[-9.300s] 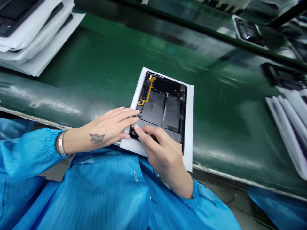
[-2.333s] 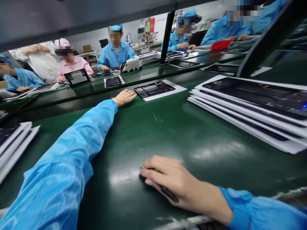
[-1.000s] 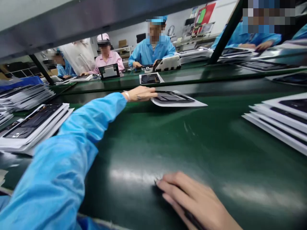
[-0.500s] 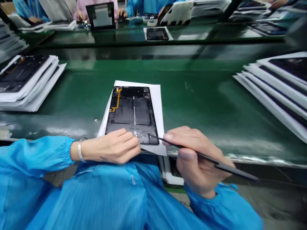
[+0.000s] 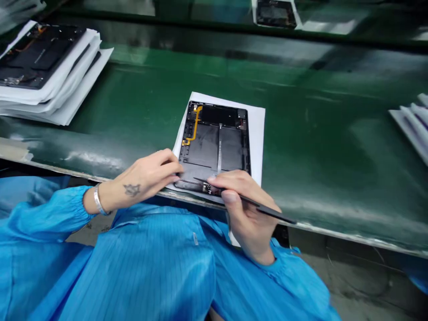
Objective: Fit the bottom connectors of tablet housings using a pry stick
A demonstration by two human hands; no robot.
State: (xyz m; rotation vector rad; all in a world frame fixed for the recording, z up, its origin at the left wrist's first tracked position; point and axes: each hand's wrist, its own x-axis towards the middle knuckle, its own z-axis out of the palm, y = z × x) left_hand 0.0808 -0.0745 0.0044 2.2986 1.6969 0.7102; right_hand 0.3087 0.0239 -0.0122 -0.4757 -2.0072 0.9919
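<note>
An opened tablet [image 5: 203, 149] with a bare black interior lies on a white sheet [image 5: 257, 133] in front of me. An orange flex cable [image 5: 196, 127] runs down its upper left side. My right hand [image 5: 249, 214] is closed around black tweezers [image 5: 267, 211], their tips over the tablet's lower part, beside a small connector board [image 5: 207, 188]. At the tablet's lower left corner, my left hand [image 5: 147, 176] has its thumb and fingers pinched together. A thin line runs from those fingertips toward the board; what they hold is too small to make out.
On the left stands a stack of white sheets [image 5: 83, 76] with an opened tablet [image 5: 43, 53] on top. Another sheet stack [image 5: 413, 127] is at the right edge. Across the green bench [image 5: 321, 147], a further tablet [image 5: 276, 13] lies at the back.
The view has tilted down and turned left. My left hand has shifted to the tablet's lower left corner, and the tweezers in my right hand have moved further in over its lower edge.
</note>
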